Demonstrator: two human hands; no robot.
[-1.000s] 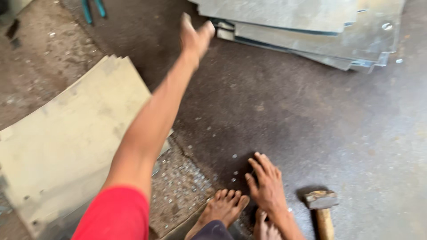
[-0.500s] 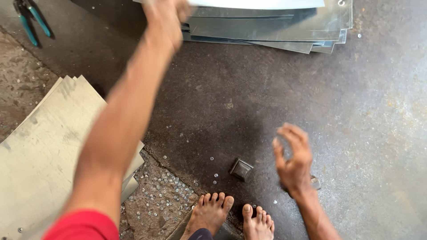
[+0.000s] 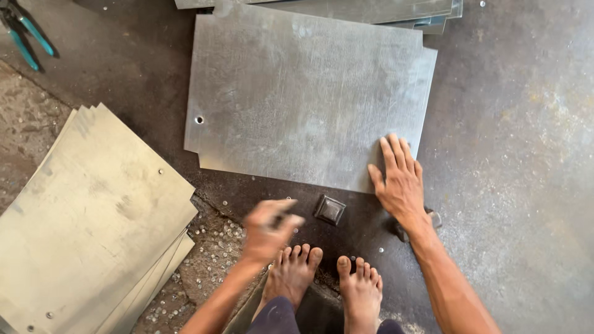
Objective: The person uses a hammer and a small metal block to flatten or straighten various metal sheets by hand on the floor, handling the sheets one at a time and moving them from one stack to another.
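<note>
On the dark, stained workshop floor [image 3: 520, 154] lies a large grey metal sheet [image 3: 303, 99], flat, with a small round hole near its left edge and notched corners. Its far edge reaches a stack of similar sheets [image 3: 371, 9] at the top of the view, though whether they overlap cannot be told.

The right hand [image 3: 399, 179] rests palm down on the near right corner of the sheet, fingers spread and flat on the metal, gripping nothing. Just behind its wrist a dark object [image 3: 433, 219] lies on the floor, mostly hidden by the forearm.

The left hand [image 3: 267, 227] hovers above the floor, near the sheet's front edge, blurred; its fingers look loosely curled, but whether it holds anything cannot be told. Just right of it, between the two hands, a small dark square block [image 3: 329, 209] sits on the floor close to the sheet's near edge.

Two bare feet [image 3: 328, 278] stand below the block. To the left a pile of pale metal sheets [image 3: 86, 222] lies fanned out, and small round metal slugs [image 3: 216, 238] are scattered on the rough ground beside it. Teal-handled pliers [image 3: 25, 34] lie at the top left corner.
</note>
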